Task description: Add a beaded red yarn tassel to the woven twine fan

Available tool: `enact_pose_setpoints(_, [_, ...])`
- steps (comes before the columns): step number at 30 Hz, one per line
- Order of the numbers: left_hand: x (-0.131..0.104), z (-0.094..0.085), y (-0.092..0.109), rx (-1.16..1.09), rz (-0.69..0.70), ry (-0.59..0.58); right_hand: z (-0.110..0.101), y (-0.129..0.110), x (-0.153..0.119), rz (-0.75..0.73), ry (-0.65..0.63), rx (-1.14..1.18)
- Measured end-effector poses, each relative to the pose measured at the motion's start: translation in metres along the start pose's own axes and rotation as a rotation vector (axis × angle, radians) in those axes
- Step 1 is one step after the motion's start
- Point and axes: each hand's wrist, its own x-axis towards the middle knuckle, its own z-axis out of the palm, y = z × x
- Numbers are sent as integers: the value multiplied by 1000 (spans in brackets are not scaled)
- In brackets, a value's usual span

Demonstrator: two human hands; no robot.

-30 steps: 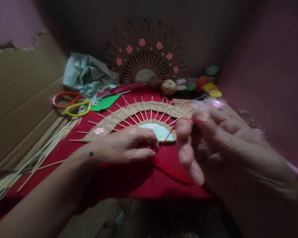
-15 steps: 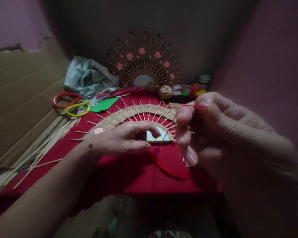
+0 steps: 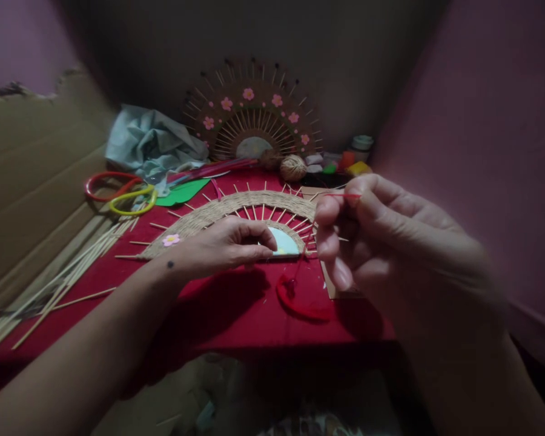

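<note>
My right hand is raised at the right, its thumb and index finger pinching a red thread. The thread runs down past the fingers towards a curved red piece above the cloth; whether they join is blurred. My left hand is closed, thumb and index tips brought together with nothing seen between them. It is in front of a half-round woven fan of thin sticks and tan twine, covering part of it. A pink paper flower sits on the fan's left end, and a pale half-disc at its centre.
A finished-looking fan with pink flowers stands at the back. Red and yellow scissor handles, green sheet, pale cloth and loose sticks lie left. A twine ball is behind. Cardboard walls the left.
My left thumb and index finger have come closer together and the hand has shifted slightly left. The right hand still pinches the thread. The whole view has shifted a little.
</note>
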Motion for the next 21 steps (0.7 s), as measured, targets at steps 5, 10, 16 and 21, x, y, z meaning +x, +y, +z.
enact_pose_setpoints(5, [3, 4, 7, -111, -85, -66, -5, 0, 0, -43, 0, -11])
enact_pose_setpoints(10, [4, 7, 14, -279, -33, 29, -6, -1, 4, -68, -14, -51])
enact_pose_setpoints(16, [5, 14, 38, -710, 100, -10, -8, -5, 9, -86, -51, -156])
enact_pose_setpoints(21, [8, 12, 51, -684, 55, 64, -10, -8, 9, -71, -51, -247])
